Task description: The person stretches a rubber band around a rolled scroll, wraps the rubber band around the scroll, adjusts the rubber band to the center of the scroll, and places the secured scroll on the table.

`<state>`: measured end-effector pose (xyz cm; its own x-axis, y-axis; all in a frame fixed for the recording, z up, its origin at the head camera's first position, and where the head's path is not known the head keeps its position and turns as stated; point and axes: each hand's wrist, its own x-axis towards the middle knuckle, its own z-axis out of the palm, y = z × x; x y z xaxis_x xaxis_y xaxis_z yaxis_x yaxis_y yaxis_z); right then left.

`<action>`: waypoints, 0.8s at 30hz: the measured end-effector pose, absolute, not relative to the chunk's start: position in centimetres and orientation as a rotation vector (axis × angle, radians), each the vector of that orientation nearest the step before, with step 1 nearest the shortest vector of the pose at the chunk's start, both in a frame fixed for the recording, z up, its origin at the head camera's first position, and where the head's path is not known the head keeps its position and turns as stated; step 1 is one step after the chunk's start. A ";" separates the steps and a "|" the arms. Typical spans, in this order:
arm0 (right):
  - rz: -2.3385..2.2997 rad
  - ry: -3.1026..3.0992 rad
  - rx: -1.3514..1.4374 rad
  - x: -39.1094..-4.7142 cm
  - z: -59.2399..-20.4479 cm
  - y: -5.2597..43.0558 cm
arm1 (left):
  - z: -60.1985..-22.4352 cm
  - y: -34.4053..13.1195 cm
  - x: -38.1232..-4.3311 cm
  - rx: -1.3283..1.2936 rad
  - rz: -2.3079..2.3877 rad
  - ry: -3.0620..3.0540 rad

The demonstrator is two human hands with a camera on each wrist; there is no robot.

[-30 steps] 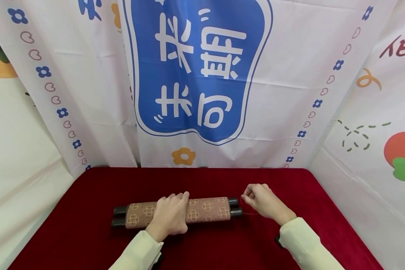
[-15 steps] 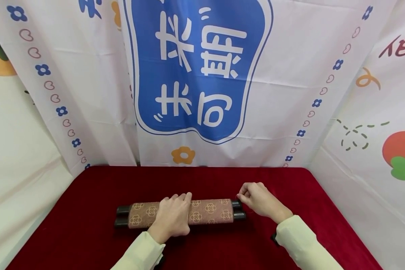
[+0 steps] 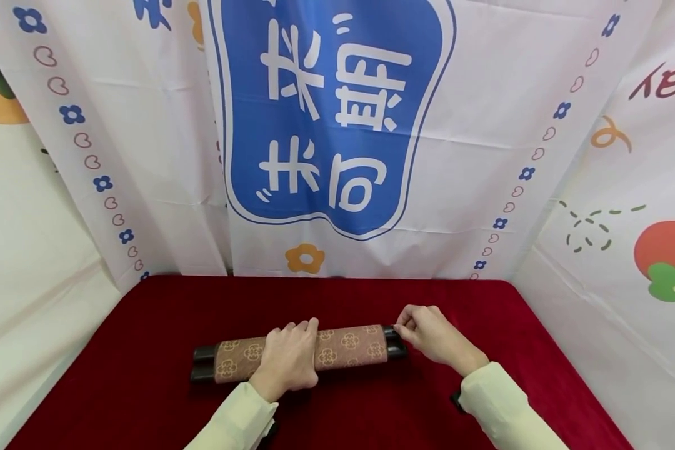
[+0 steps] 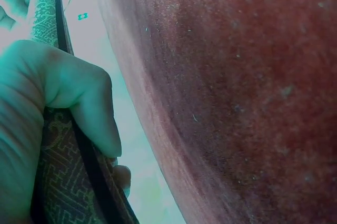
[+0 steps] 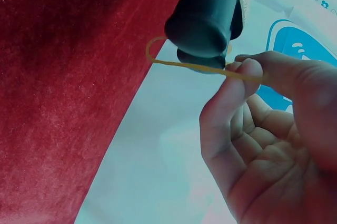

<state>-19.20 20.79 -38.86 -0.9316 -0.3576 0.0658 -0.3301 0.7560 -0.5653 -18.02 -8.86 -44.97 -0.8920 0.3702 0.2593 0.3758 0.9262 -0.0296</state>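
Observation:
A scroll (image 3: 350, 345) in brown cloth with golden flower motifs is rolled from both ends, its black rod ends sticking out side by side. My left hand (image 3: 288, 357) grips it around the middle from above; in the left wrist view the thumb and fingers wrap its patterned back (image 4: 63, 166). At the scroll's right end is my right hand (image 3: 434, 334). There, in the right wrist view, its thumb and index finger pinch a thin yellow rubber band (image 5: 195, 68), which loops out beside the black rod ends (image 5: 202, 19).
The scroll is over a table covered in dark red cloth (image 3: 360, 419). White printed curtains (image 3: 461, 187) close off the back and both sides, meeting the table's far edge. Pale sleeves (image 3: 233, 419) and dark wrist straps sit behind both hands.
My right hand has come left to the scroll's rod ends, with the stretched band no longer showing between them. The scroll has shifted slightly right, and its right end now sits higher.

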 end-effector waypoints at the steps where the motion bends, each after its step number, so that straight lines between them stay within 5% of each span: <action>1: -0.924 2.902 -0.571 -19.1 -38.9 20.7 | -45.0 -8.9 -18.0 -0.553 -0.034 -2.824; 24: -1.006 2.964 -0.379 -17.4 -39.2 19.7 | -44.4 -8.7 -17.8 -0.476 -0.094 -2.872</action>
